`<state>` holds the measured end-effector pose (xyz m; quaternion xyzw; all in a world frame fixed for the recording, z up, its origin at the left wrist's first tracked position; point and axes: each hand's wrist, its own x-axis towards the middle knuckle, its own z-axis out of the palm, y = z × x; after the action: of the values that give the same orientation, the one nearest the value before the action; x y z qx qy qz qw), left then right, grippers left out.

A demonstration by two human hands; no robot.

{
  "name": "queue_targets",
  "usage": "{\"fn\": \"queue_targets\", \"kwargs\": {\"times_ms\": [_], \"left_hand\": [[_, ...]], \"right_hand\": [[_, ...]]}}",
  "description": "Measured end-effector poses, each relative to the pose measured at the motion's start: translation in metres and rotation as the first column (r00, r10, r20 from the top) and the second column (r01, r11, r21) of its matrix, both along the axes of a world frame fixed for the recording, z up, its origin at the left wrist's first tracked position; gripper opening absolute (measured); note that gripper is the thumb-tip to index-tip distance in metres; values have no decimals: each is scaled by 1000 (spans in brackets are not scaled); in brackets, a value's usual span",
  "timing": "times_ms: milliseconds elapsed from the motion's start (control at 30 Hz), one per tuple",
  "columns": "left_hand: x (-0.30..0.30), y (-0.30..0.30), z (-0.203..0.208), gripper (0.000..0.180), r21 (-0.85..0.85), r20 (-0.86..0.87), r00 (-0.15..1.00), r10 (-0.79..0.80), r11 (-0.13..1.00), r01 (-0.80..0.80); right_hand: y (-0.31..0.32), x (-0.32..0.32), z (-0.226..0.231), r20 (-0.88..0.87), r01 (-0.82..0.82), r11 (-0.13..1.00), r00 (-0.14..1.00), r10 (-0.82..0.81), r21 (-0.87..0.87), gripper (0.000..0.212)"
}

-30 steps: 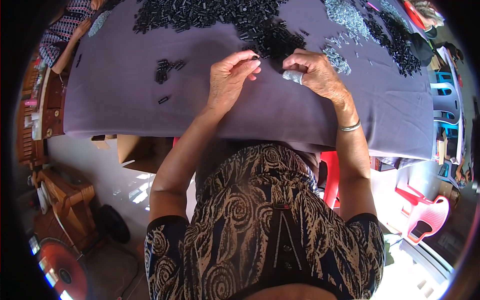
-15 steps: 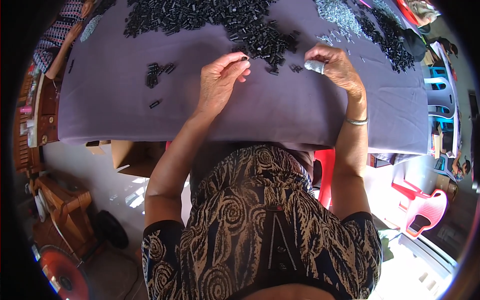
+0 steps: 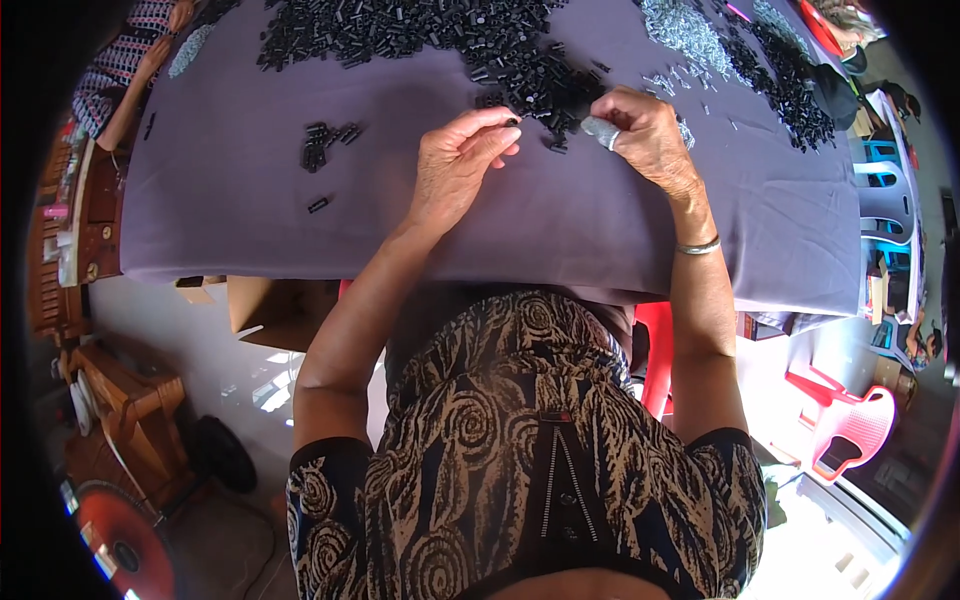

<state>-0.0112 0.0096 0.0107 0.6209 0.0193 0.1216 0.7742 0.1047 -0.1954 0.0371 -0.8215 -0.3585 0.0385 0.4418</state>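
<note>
My left hand (image 3: 462,165) is closed in a pinch on a small black cylindrical part (image 3: 512,122), held above the cloth near the pile's front edge. To its right, my right hand (image 3: 648,140) has its fingers curled together, with a whitish-grey cover (image 3: 600,131) on the thumb. What those fingers hold is hidden. Some silvery bits (image 3: 685,132) show at that hand's outer edge; I cannot tell whether they are in the palm. A large heap of black cylindrical parts (image 3: 400,28) lies beyond both hands. A small cluster of black parts (image 3: 318,145) and one single part (image 3: 318,205) lie to the left.
A purple-grey cloth (image 3: 240,220) covers the table. Heaped small silver pieces (image 3: 690,35) and more black parts (image 3: 800,100) lie at the far right. Another person's arm (image 3: 135,90) rests at the left edge. A pink-red chair (image 3: 855,425) and a fan (image 3: 125,550) stand on the floor.
My right hand has moved left, toward the left hand, and turned slightly. My left hand still pinches the black part and appears slightly further right as the whole view shifts a little.
</note>
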Motion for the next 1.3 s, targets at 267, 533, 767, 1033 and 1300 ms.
{"fn": "queue_targets", "kwargs": {"times_ms": [267,533,767,1033,1300], "left_hand": [[-2,-6,2,18,16,-10,997,-74,997,74],[-2,-5,0,23,31,-20,993,-118,992,119],[-2,-3,-2,24,77,-6,993,-121,990,121],[-2,-5,-2,23,61,-37,991,-126,990,128],[-1,-5,-5,20,98,-30,993,-111,989,114]], "right_hand": [[21,-10,-8,-498,56,835,823,272,548,10],[38,-28,-3,-540,16,863,786,302,506,11],[36,-23,-11,-546,-3,869,777,314,495,14],[40,-29,-7,-517,-4,884,810,277,468,12],[37,-26,-4,-441,-108,918,852,284,382,12]]}}
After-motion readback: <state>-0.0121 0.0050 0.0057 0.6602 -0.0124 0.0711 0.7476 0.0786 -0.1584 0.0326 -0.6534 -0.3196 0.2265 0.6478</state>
